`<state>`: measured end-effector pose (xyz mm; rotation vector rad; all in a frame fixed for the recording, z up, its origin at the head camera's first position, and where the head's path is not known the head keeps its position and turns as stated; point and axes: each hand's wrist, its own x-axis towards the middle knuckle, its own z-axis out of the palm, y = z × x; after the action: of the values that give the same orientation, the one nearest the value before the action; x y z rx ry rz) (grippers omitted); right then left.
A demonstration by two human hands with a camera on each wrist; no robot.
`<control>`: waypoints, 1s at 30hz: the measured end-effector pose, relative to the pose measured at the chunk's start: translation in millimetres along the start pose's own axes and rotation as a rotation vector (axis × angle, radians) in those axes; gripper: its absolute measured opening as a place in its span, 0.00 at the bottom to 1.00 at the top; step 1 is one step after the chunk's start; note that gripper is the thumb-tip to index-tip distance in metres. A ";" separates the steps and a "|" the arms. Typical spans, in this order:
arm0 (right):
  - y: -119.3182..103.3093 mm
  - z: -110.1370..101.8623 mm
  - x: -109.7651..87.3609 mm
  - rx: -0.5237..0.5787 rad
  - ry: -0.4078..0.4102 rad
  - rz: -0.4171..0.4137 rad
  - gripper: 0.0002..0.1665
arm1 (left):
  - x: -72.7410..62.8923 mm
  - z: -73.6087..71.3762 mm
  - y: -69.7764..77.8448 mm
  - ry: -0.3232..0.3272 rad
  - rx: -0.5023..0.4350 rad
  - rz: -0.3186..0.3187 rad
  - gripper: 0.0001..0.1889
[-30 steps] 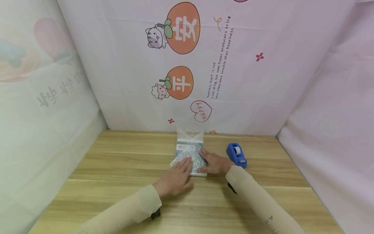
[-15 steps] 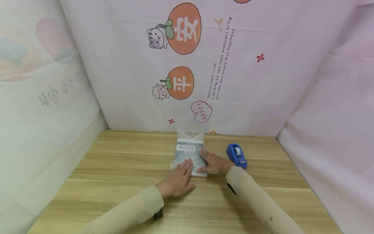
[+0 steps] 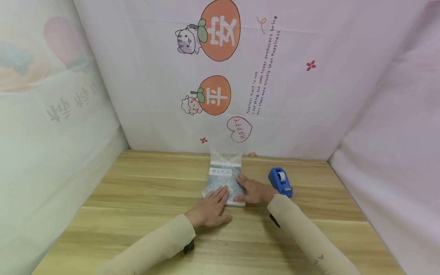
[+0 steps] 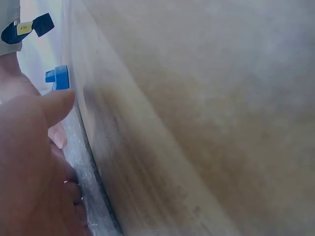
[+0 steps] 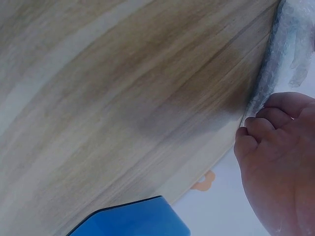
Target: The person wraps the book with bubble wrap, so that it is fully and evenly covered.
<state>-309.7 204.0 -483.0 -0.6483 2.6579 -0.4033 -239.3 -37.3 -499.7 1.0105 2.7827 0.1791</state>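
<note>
A book (image 3: 220, 172) with a blue-grey cover and a white label strip lies on the wooden table, wrapped in clear bubble wrap (image 3: 225, 154) that extends past its far end. My left hand (image 3: 210, 210) rests its nearly straight fingers on the lower part of the wrap, thumb out to the side. At the right edge my right hand (image 3: 256, 191) holds the wrapped book, its thumb over the wrap. In the right wrist view the bent fingers (image 5: 261, 129) lie against the wrapped edge. The left wrist view shows the left palm (image 4: 29, 162) beside the shiny wrap (image 4: 91, 196).
A blue tape dispenser (image 3: 280, 182) stands just right of my right hand, near the sleeve cuff. Printed cloth (image 3: 165, 126) hangs behind the table (image 3: 151, 183), and pale cloth walls close in both sides.
My left hand has slid slightly right and toward me, flattening the wrap so more of the cover and label shows. My right hand stays at the right edge. The head view tilts slightly.
</note>
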 end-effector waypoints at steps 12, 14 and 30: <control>3.9 -6.9 -3.9 0.003 0.013 -0.005 0.62 | 8.5 -10.0 3.4 -0.034 -0.032 -0.001 0.51; 3.7 -6.1 -3.5 0.004 0.017 -0.010 0.62 | 8.4 -11.5 3.4 -0.053 -0.062 -0.011 0.51; 5.7 -6.8 -3.4 0.067 0.062 -0.042 0.56 | 0.0 -15.5 -3.5 -0.088 -0.169 -0.018 0.51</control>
<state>-311.8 211.7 -478.1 -0.6828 2.6795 -0.5301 -244.7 -40.8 -485.2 0.9288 2.6447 0.3516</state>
